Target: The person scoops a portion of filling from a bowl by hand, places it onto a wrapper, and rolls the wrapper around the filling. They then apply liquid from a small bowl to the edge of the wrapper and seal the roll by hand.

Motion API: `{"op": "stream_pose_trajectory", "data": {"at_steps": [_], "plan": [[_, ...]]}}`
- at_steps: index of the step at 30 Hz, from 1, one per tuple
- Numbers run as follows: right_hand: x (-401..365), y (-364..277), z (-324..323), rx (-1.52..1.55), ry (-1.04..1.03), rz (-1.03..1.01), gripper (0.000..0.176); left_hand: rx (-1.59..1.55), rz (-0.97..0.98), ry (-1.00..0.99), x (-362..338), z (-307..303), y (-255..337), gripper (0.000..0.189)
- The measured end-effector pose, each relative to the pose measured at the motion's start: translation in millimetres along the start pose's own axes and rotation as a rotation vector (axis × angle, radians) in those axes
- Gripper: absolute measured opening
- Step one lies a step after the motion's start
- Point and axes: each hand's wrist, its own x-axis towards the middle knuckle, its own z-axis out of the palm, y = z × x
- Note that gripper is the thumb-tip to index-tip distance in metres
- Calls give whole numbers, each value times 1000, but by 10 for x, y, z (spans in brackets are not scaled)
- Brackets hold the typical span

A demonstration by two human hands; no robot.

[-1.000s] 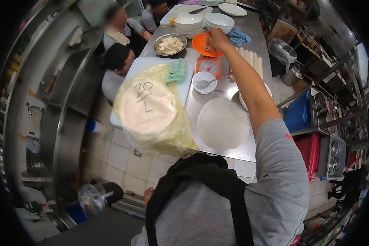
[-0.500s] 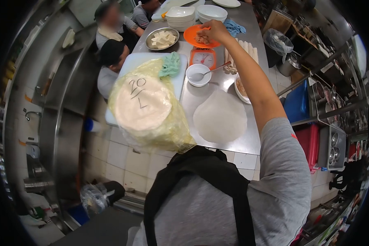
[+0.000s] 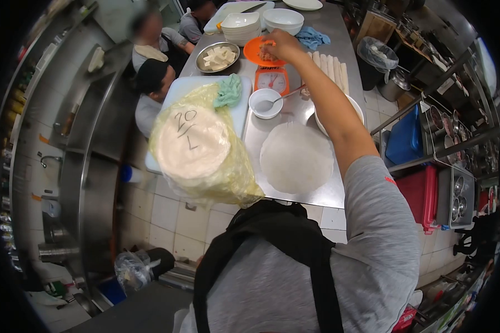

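Note:
My right hand [image 3: 283,45] reaches over the orange plate [image 3: 252,50], its fingers bent down at brownish food [image 3: 266,54]; the fingertips are partly hidden. Under the plate stands an orange scale [image 3: 271,81]. A white bowl [image 3: 265,110] with a spoon [image 3: 280,98] is just in front of the scale. Nearer to me a round pale wrapper [image 3: 296,158] lies flat on the steel table [image 3: 254,145]. Left of it, a yellowish plastic bag [image 3: 236,180] holds a stack of round wrappers [image 3: 193,141] and rests partly on a white board [image 3: 238,114]. My left hand is not visible.
A metal bowl of white blocks [image 3: 218,57], stacked white dishes [image 3: 241,28] and a blue cloth [image 3: 312,37] are farther back. Pale rolls [image 3: 332,70] lie beyond my forearm, which partly covers another bowl [image 3: 354,108]. Other people [image 3: 149,83] are at the table's left.
The view has shifted slightly. My right hand stays at the orange plate, and my forearm now covers more of the bowl on the right. The scale's needle has turned.

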Motion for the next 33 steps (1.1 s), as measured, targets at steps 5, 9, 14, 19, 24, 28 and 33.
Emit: {"op": "stream_pose_trajectory", "data": {"at_steps": [5, 9, 14, 19, 24, 28, 33], "plan": [[-507, 366, -797, 11, -29, 8, 20, 70, -61, -60, 28, 21, 28, 21], [-1484, 896, -932, 1, -475, 63, 26, 103, -97, -89, 76, 25, 24, 20], [-2020, 667, -775, -125, -450, -93, 22, 122, -92, -95, 117, -37, 72, 20], [-2029, 647, -661, -259, -319, -60, 6, 110, -47, -75, 176, -147, 269, 20], [-2029, 851, -787, -10, -244, 178, 12, 24, -16, 89, 263, -136, 808, 20], [-1846, 986, -817, 653, -28, 582, 19, 3, 32, -12, 337, -106, 755, 22], [-890, 641, -535, 1029, 135, 506, 23, 61, 2, -178, 192, -40, 163, 24]]}}
